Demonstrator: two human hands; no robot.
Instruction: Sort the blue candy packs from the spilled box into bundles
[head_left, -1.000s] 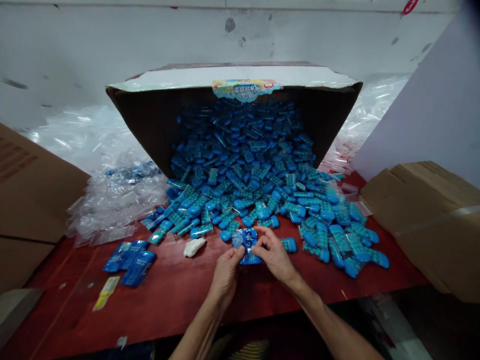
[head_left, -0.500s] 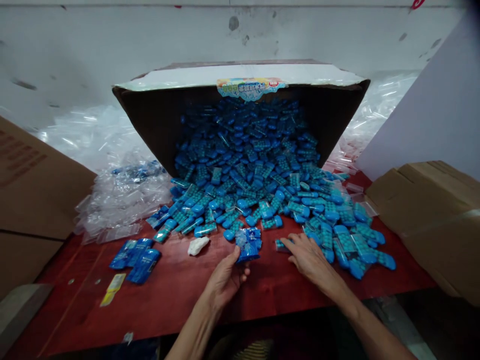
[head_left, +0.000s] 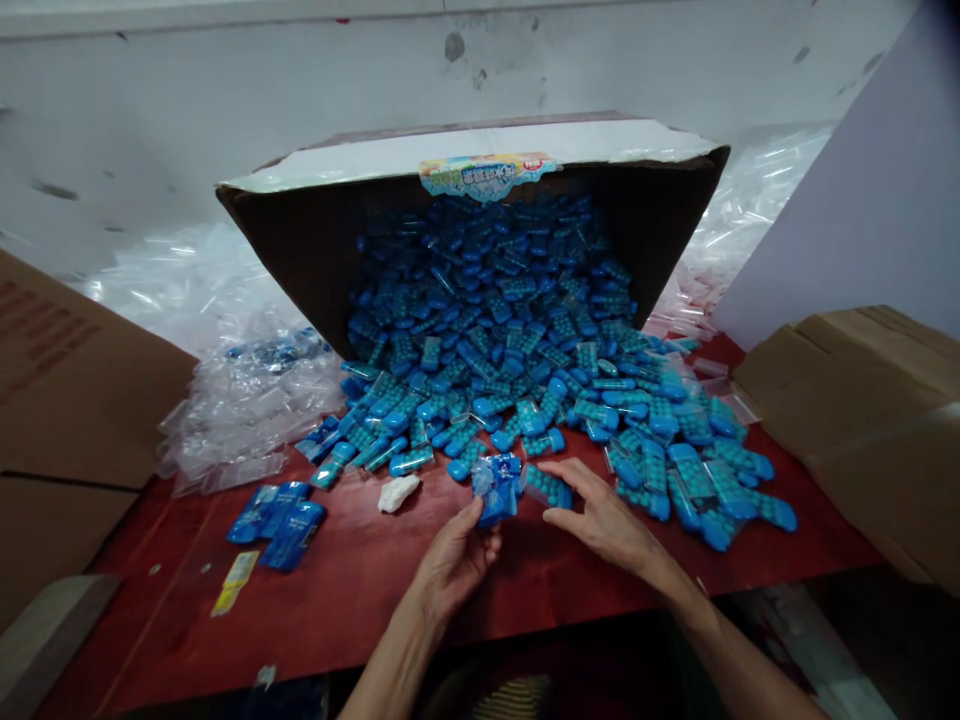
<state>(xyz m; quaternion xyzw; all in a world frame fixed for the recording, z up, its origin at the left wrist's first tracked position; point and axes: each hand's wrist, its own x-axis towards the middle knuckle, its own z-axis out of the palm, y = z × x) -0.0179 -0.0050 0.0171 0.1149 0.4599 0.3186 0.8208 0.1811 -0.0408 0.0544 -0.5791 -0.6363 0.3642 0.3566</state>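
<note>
My left hand [head_left: 455,556] pinched the packet [head_left: 499,484], likely to steady it, while my right hand [head_left: 609,517] straddled a case [head_left: 546,487], grip unclear.

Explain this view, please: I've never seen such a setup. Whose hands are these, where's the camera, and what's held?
No machine here: these are a person's two bare hands, seen by one camera worn on the head, looking forward and down. The left hand holds a blue packet. The right hand is at a small clear container with blue-green contents; how firmly it grips is unclear. On the red table, many similar containers spill from an open box. To the left lie clear plastic pieces, more blue packets, a white lump and a yellow-and-white strip.
</note>
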